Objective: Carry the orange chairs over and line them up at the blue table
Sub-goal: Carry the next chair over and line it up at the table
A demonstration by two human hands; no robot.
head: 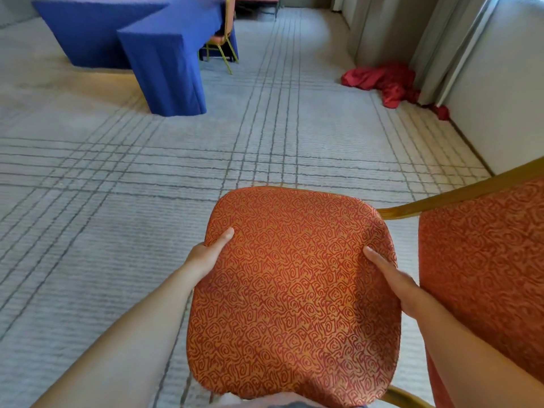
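An orange patterned chair (294,290) fills the lower middle of the head view, held up off the carpet with its seat facing me and its backrest off to the right. My left hand (209,251) grips the seat's left edge, thumb on top. My right hand (391,278) grips the seat's right edge. The blue table (164,48), draped to the floor, stands far off at the upper left. Another orange chair (223,39) with gold legs is tucked at the table's right side.
Grey carpet with dark grid lines stretches between me and the table. A crumpled red cloth (382,81) lies by the curtains (412,30) at the right wall. A second blue draped table (85,28) stands behind the first.
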